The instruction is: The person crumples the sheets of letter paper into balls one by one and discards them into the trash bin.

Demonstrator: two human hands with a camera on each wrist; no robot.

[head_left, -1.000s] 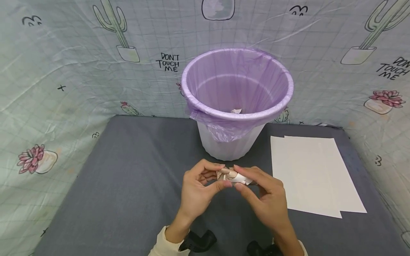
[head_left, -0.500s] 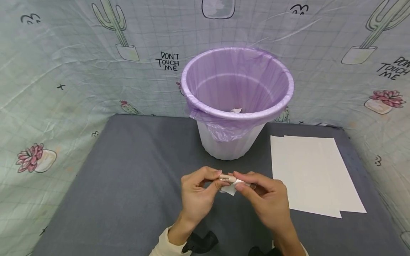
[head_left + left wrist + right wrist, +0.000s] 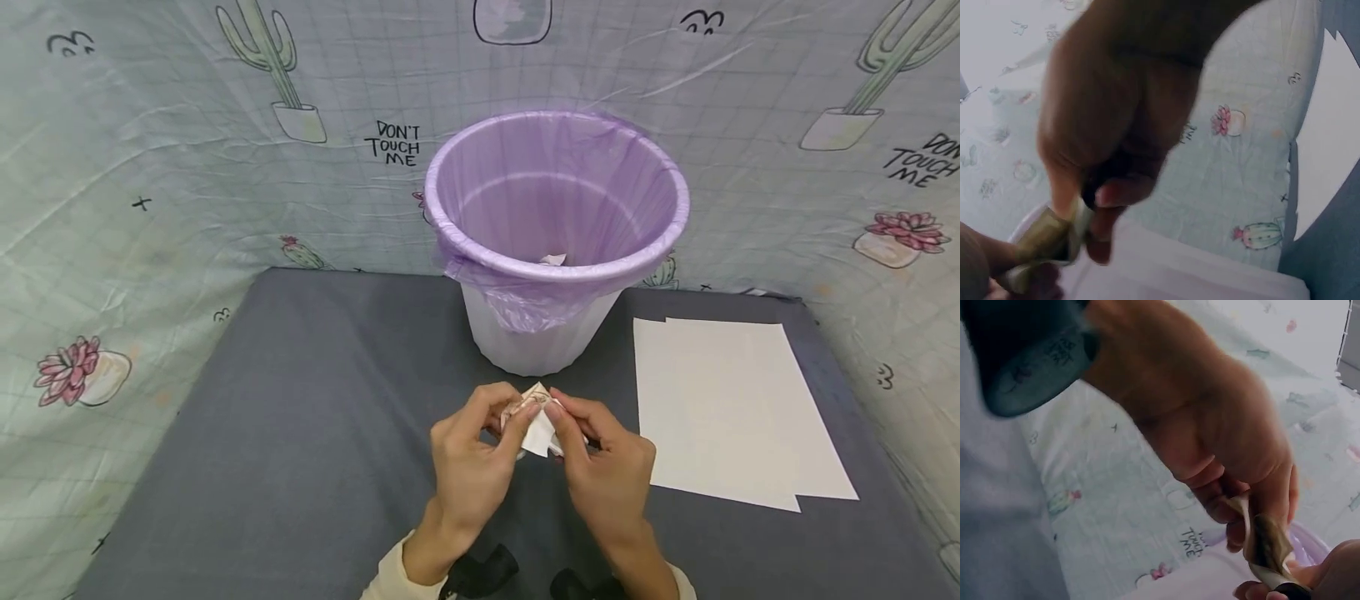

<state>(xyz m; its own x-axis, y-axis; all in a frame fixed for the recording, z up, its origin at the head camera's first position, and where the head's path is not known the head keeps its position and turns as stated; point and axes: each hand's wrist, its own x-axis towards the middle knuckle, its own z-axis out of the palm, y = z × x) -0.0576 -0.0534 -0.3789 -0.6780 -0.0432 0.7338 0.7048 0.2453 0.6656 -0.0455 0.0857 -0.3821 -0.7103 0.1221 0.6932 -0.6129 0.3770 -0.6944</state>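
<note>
At lower centre of the head view, a small crumpled white paper scrap (image 3: 537, 421) is pinched by the left hand (image 3: 474, 462) and right hand (image 3: 609, 473), fingers curled, below the purple-lined white plastic bin (image 3: 557, 242).

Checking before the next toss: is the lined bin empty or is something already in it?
Not empty: one small white paper scrap lies at the bottom of the purple-lined bin, just above its near rim.

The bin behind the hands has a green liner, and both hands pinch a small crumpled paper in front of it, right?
Not quite: the bin has a purple liner, as the head view shows. The rest holds: left hand and right hand pinch the crumpled paper in front of it.
</note>
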